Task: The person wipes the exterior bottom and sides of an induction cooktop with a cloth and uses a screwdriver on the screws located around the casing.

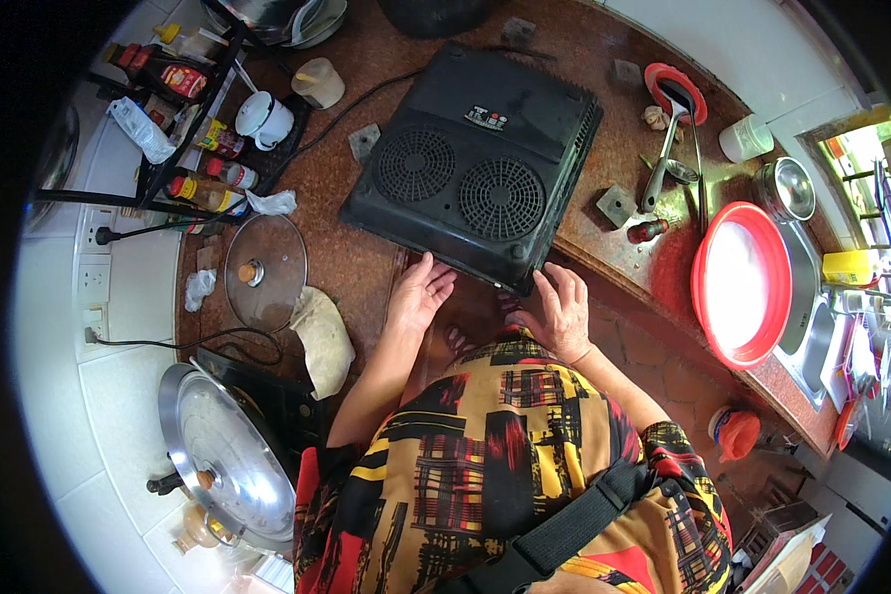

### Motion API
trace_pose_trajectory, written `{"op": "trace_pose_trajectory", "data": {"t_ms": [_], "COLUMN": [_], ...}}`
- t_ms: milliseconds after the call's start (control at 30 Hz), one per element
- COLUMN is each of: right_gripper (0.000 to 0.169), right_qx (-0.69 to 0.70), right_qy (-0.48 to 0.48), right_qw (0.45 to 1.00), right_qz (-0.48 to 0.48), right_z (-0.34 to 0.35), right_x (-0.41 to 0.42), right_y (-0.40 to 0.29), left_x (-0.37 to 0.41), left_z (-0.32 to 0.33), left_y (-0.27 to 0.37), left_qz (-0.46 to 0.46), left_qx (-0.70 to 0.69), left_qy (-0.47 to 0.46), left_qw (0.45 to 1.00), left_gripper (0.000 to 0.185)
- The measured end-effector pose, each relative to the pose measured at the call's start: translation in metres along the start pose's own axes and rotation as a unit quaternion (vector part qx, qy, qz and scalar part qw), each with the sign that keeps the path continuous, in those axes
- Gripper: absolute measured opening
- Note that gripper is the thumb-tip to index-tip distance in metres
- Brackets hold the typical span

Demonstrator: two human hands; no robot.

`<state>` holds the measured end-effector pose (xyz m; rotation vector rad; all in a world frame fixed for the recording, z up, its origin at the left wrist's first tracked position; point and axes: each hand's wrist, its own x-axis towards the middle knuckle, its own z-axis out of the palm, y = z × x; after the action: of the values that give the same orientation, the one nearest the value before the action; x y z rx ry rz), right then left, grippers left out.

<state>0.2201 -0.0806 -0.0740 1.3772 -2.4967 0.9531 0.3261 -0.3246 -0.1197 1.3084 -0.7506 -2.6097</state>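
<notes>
A black two-fan induction cooker lies with its vented underside up on the brown stone counter, and its near corner juts past the counter edge. Below its near edge, my left hand has its palm turned inward and its fingers apart, with the thumb tip at the rim. Beside the near right corner is my right hand, its fingers spread and one fingertip at the corner. Neither hand is wrapped around the cooker. A black cord runs from behind the cooker toward the left wall.
At left are a condiment rack, a glass lid, a cloth and a lidded wok. On the right stand a red basin beside the sink, a spatula and small stone-like blocks.
</notes>
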Motion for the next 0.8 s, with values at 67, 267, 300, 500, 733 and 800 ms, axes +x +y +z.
{"op": "trace_pose_trajectory", "data": {"t_ms": [67,267,300,500,733,800], "right_gripper": [0.074,0.072,0.072,0.071,0.071,0.071], "right_qx": [-0.003,-0.002,-0.002,-0.006,-0.004,0.0], "right_qy": [-0.004,-0.002,-0.002,-0.009,-0.01,-0.008], "right_qw": [1.0,1.0,1.0,1.0,1.0,1.0], "right_qz": [0.003,0.011,0.012,0.024,0.027,0.027], "right_z": [-0.001,-0.001,0.0,-0.001,0.001,0.002], "right_x": [-0.001,0.001,0.001,0.004,0.003,0.003], "right_y": [0.001,0.001,0.0,0.0,0.0,0.001], "left_x": [-0.001,-0.014,-0.015,-0.017,-0.018,-0.016], "left_z": [-0.005,-0.013,-0.014,-0.02,-0.019,-0.021], "left_y": [-0.003,-0.01,-0.012,-0.018,-0.023,-0.022], "left_qz": [-0.008,-0.019,-0.02,-0.022,-0.014,-0.015], "left_qx": [0.0,-0.012,-0.011,0.007,0.015,0.013], "left_qy": [0.009,0.022,0.021,-0.011,-0.028,-0.031], "left_qw": [1.0,1.0,1.0,1.0,0.999,0.999], "left_gripper": [0.027,0.016,0.016,0.019,0.018,0.018]}}
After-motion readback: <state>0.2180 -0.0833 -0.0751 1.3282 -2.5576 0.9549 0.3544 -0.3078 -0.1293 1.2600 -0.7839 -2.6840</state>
